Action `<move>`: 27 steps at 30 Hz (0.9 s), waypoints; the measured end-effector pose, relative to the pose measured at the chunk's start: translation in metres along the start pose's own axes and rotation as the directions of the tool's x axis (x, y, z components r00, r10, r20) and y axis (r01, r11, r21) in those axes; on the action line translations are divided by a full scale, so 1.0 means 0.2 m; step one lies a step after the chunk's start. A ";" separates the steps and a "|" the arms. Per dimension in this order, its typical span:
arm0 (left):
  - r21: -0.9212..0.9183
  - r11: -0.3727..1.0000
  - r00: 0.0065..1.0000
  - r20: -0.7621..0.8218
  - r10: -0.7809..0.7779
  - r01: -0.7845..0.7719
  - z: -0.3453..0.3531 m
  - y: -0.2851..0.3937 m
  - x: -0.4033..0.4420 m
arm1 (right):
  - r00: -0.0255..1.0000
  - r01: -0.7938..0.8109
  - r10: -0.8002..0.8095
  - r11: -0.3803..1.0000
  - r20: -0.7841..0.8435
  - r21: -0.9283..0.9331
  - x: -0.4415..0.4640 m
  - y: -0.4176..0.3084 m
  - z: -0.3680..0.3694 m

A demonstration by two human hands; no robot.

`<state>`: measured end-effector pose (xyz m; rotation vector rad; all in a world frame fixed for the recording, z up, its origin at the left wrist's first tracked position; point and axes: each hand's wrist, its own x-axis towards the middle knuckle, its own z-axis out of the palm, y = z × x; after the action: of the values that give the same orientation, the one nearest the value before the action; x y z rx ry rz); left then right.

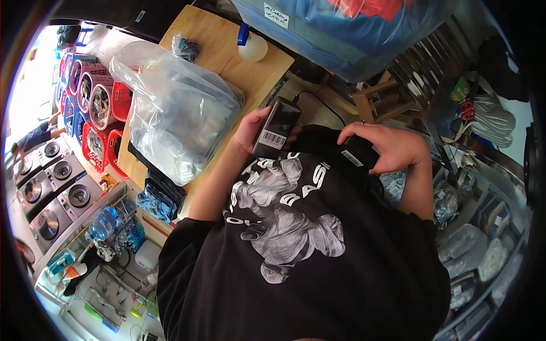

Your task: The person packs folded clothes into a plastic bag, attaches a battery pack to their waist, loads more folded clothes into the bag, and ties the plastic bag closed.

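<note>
My left hand [250, 130] is closed around a black rectangular device [282, 120] with a glossy dark face and a white barcode label. A thin black cable [323, 100] runs from its top end to the right. At waist height my right hand [393, 146] grips a second black device [358, 152], which also bears a small barcode label. Its lower part is hard to tell from the dark clothing around it. On the wooden table [268, 73] beside my left hand lies a large clear plastic bag [176, 108] with blurred contents.
A blue-capped spray bottle [252, 48] stands on the table. Above is a big blue wrapped bundle [341, 40]. Laundry baskets [102, 106] and washing machines [62, 169] are at left. At right are a wooden stool [384, 102] and bagged clothes [463, 244]. Folded jeans [155, 203] sit by the table.
</note>
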<state>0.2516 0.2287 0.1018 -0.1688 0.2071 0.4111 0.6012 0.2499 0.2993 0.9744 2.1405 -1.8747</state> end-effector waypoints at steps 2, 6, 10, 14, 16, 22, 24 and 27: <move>0.004 1.000 1.000 -0.029 -0.006 0.006 0.00 0.00 0.00 | 1.000 0.005 -0.005 1.000 -0.004 -0.008 0.00 0.00 0.00; -0.019 0.999 0.997 -0.061 -0.038 0.037 0.01 0.00 0.00 | 1.000 -0.004 0.004 1.000 -0.004 -0.021 0.00 0.00 0.01; -0.030 0.998 0.998 -0.023 -0.050 0.049 0.01 -0.01 0.01 | 0.999 -0.043 0.043 0.999 0.006 -0.016 -0.01 0.00 0.01; -0.011 0.999 0.998 -0.032 -0.049 0.049 0.04 -0.01 0.01 | 0.999 -0.041 0.041 0.999 -0.003 -0.022 -0.01 0.00 0.02; 0.003 0.999 0.998 -0.052 -0.048 0.048 0.04 -0.01 0.01 | 0.999 -0.038 0.038 0.999 -0.007 -0.027 -0.01 0.00 0.02; -0.008 0.998 0.996 -0.064 -0.057 0.056 0.03 -0.01 0.02 | 0.999 -0.047 0.047 0.999 -0.004 -0.024 -0.02 -0.01 0.03; -0.004 0.999 0.995 -0.080 -0.052 0.051 0.03 -0.02 0.02 | 0.999 -0.047 0.047 0.999 -0.006 -0.019 -0.02 0.00 0.03; -0.023 1.000 1.000 -0.018 -0.018 0.018 0.04 -0.04 0.04 | 0.998 -0.057 0.057 0.998 -0.003 -0.016 -0.02 0.00 0.03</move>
<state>0.2631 0.2268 0.1082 -0.1965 0.2191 0.3944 0.6025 0.2434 0.3011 1.0235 2.1022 -1.8286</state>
